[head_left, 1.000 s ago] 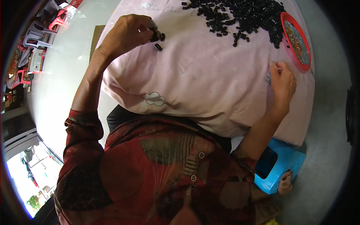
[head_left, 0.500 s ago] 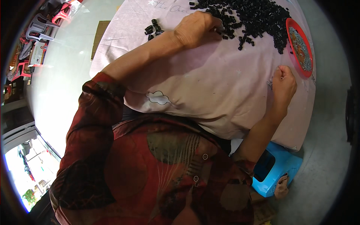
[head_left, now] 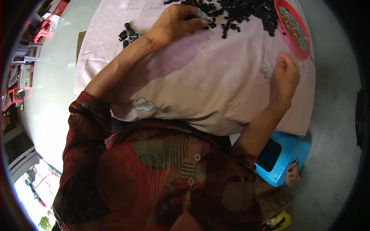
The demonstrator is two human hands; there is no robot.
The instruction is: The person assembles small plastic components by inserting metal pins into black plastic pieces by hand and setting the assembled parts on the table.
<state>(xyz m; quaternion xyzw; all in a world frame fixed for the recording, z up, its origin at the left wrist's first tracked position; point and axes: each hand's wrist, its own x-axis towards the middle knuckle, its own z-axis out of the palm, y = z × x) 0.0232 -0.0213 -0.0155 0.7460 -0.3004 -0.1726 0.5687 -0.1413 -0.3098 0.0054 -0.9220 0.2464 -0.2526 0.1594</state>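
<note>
Left hand (head_left: 175, 25) is resting at the edge of the black pile (head_left: 250, 15), top of frame; can't tell if it's gripping anything. Right hand (head_left: 287, 75) is curling near the red bowl (head_left: 303, 54), grip unclear too. Only a small cluster (head_left: 129, 34) is sitting apart, upper left, so I'm guessing most is remaining. Left hand's standing between both. Blue bin (head_left: 286, 169) is sitting lower right.

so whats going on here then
A person works over a pink cloth. The left hand is at the edge of a pile of small black pieces; whether it grips one is unclear. The right hand is curled near a red dish of small metal parts. A smaller black cluster lies to the left.
</note>
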